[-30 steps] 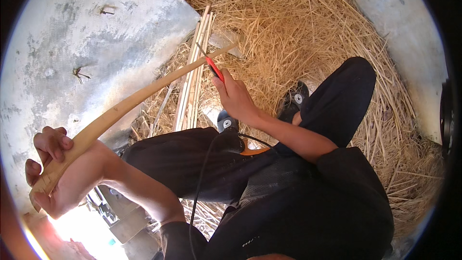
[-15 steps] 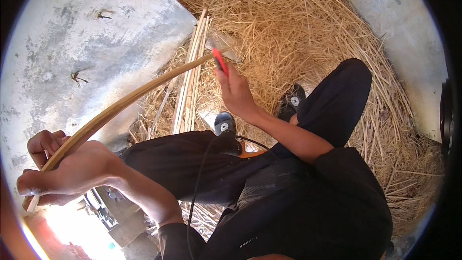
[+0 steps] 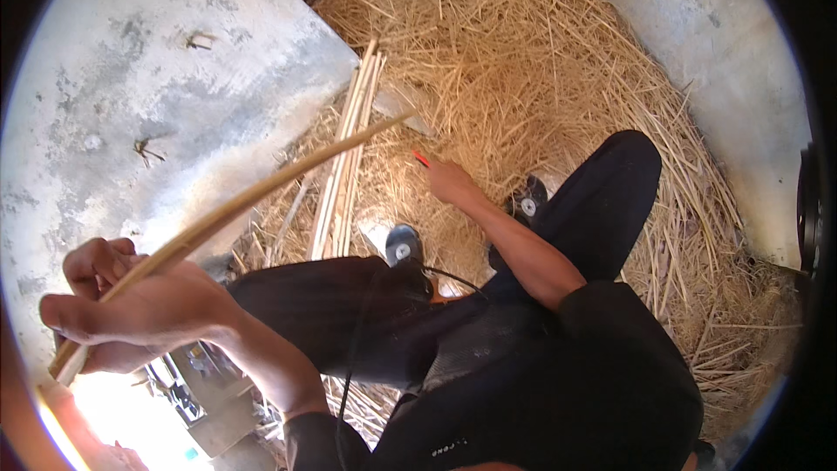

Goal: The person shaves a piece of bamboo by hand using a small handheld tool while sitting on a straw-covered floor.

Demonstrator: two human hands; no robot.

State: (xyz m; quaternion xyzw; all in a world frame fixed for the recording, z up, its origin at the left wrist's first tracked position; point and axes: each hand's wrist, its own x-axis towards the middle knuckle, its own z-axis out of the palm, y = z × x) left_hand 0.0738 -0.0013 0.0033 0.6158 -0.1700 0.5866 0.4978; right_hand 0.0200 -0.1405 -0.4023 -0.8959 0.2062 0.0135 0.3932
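My left hand (image 3: 144, 305) is closed around the lower end of a long, slightly curved bamboo strip (image 3: 253, 196). The strip slants up to the right, and its thin far tip hangs over the floor in front of my knees. My right hand (image 3: 452, 183) is closed on a small red-and-black knife (image 3: 422, 159), most of it hidden by the fingers, with no blade discernible. That hand is below and to the right of the strip's tip, apart from it.
Several pale split strips (image 3: 347, 157) lie in a bundle on the floor. Thin straw-like shavings (image 3: 506, 52) cover much of the ground. Grey-white walls (image 3: 131, 78) stand left and right, with metal stubs on the left one. Metal items (image 3: 196, 384) lie at lower left. A black cord crosses my lap.
My right hand with the knife has come down and away from the strip's tip, toward me. The strip's tip is now bare. My left hand keeps its hold, shifted slightly right.
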